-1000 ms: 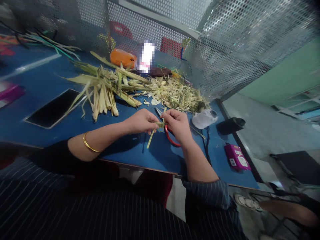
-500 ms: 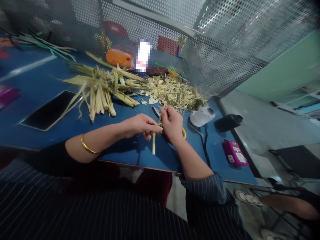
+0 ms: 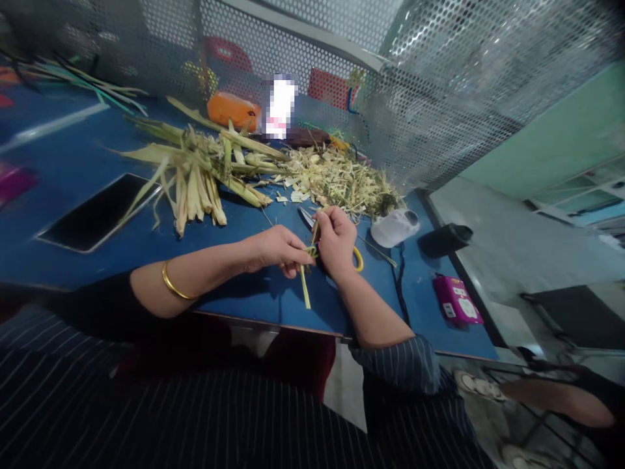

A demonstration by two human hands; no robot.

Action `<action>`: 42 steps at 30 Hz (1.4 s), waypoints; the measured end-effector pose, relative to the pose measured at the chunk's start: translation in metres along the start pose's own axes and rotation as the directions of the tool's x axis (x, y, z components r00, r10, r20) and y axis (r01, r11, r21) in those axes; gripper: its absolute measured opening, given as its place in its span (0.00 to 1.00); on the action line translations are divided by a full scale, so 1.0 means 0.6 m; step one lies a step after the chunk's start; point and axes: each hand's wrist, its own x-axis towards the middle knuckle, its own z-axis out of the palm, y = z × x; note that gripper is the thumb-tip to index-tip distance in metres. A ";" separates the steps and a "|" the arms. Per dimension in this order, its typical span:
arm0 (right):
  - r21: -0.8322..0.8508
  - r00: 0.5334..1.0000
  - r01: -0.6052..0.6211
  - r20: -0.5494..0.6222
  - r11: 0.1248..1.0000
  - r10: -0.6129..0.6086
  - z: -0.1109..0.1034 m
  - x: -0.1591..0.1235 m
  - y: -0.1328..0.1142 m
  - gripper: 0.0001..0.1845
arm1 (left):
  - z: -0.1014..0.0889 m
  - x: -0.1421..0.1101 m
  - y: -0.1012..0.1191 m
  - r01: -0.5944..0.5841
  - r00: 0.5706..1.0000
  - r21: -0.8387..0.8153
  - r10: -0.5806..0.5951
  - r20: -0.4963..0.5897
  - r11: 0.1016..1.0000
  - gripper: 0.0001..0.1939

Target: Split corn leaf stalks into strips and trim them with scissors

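Note:
A narrow pale-green corn husk strip is looped between my hands, with one end hanging down. My left hand pinches it near the loop between thumb and fingers. Just to the right, my right hand closes on the upper part of the strip and draws it up. Scissors with a yellow handle lie on the table under my right hand; their blade shows past the fingers, the middle is covered. Beyond my hands are a bundle of corn husks and a heap of husk scraps.
On the blue table lie a dark-screened tablet, a white roll, a black cylinder and a purple packet. An orange packet stands by the perforated metal screen. Another person's leg is at lower right.
My left hand has shifted slightly down and the strip's loose end has swung right. More strip shows between my hands, and my right hand has moved only a little.

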 end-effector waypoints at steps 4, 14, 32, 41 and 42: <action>-0.095 0.996 0.077 -0.036 0.992 -0.080 -0.017 0.017 0.008 0.11 | -0.010 0.007 0.001 -0.025 0.990 -0.139 0.006 -0.138 0.990 0.08; -0.420 0.469 0.875 0.614 0.240 -0.635 -0.022 -0.026 -0.046 0.13 | -0.028 0.029 -0.009 -0.237 0.904 -0.380 0.059 -0.424 0.894 0.09; -0.272 0.610 0.793 0.338 0.546 -0.717 0.010 -0.041 -0.019 0.08 | -0.045 0.021 0.007 -0.236 0.895 -0.278 0.098 -0.435 0.931 0.13; -0.270 0.682 0.729 0.365 0.629 -0.634 0.009 -0.037 -0.021 0.09 | -0.057 0.011 0.019 -0.253 0.923 -0.226 0.164 -0.349 0.941 0.12; -0.255 0.639 0.767 0.390 0.589 -0.663 0.009 -0.038 -0.021 0.09 | -0.056 0.013 0.017 -0.251 0.919 -0.224 0.159 -0.361 0.942 0.12</action>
